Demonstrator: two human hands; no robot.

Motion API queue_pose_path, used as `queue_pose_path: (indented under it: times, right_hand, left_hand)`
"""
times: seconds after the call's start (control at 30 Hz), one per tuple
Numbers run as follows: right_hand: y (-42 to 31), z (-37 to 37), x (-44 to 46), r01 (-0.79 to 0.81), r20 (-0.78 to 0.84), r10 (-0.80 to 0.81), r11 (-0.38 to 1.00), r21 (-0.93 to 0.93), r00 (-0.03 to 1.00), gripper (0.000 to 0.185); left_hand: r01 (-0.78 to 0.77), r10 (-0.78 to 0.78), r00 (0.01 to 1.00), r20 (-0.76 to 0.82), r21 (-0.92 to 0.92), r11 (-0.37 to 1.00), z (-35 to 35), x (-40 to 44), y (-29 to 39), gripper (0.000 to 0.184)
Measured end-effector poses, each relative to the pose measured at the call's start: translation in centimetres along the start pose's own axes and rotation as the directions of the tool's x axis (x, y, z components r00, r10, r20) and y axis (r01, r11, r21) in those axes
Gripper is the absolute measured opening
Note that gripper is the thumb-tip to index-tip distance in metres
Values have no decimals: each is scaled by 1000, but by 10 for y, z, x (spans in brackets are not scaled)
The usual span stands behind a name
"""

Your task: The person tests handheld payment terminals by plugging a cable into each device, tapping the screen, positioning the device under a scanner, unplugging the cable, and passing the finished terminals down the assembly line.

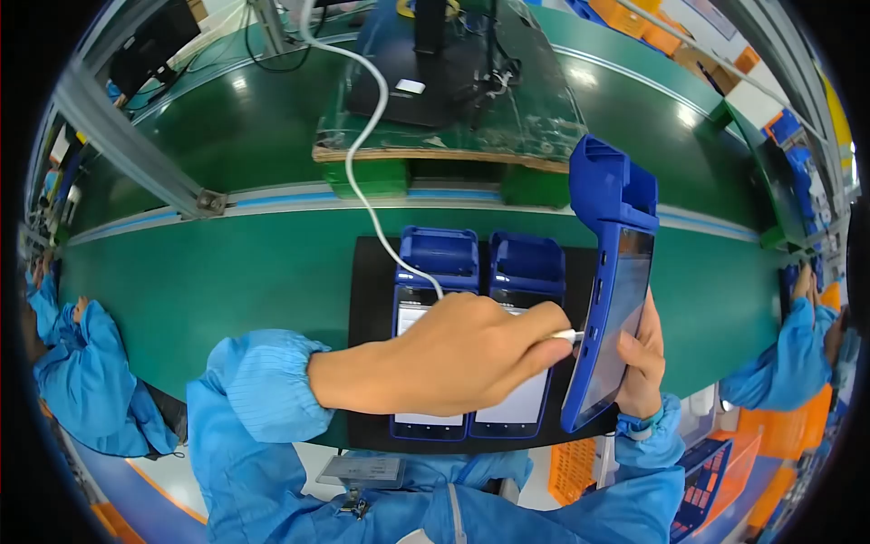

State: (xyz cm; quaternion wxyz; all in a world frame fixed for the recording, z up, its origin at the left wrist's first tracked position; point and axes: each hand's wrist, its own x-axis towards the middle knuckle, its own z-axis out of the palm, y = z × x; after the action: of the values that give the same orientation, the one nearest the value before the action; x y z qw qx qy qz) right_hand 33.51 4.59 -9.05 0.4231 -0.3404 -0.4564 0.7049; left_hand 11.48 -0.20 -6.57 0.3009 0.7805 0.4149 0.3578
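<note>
My right hand point(642, 363) grips a blue handheld payment terminal point(609, 290), raised off the bench with its side edge turned to the left. Reaching across from the left, my left hand point(453, 354) pinches the white plug point(568, 335) of a charging cable point(362, 145) at a port on that edge. Whether the plug is fully in the port I cannot tell. Two more blue terminals, a left one point(439, 254) and a right one point(527, 263), lie screen up on a black mat point(367, 299), partly hidden by my left hand and forearm.
Behind the mat, a wooden platform point(544, 136) carries a black stand base point(408, 104); the white cable passes in front of it. A metal post point(136, 145) rises at the left. Co-workers' blue sleeves show at the left point(100, 372) and right point(784, 354). An orange crate point(571, 471) is below the bench.
</note>
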Motion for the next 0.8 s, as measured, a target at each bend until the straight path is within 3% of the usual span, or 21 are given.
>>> queue_pose_path:
  times: [0.13,0.33,0.37,0.43,0.47,0.57,0.7,0.8]
  right_hand:
    - [1,24,7,69,94,-65,997,-40,993,90]
    - [9,32,5,101,82,-93,990,-98,992,91]
    - [8,35,3,103,100,-94,990,-99,991,91]
    - [7,44,0,226,53,-220,941,-250,974,89]
    - [5,39,1,270,134,-238,900,-341,962,87]
    - [4,44,-7,342,165,-300,838,-426,940,84]
    - [5,53,-6,427,188,-384,823,-374,904,83]
    - [4,62,-1,438,222,-380,827,-353,898,80]
  left_hand:
    - [-14,4,997,-74,-144,989,-3,-16,-1,13]
    - [-6,-17,991,-135,-171,985,-7,-33,-3,13]
    - [-5,-19,988,-150,-161,987,-7,-36,-3,13]
    - [-37,41,982,-186,29,999,-10,-42,-3,13]
    - [-51,68,984,-162,108,993,-12,-43,-3,14]
    - [-80,111,979,-171,179,981,-10,-48,-6,14]
    - [-186,230,939,-256,183,965,-15,-46,-7,14]
    - [-177,218,951,-219,193,965,-24,-49,-8,14]
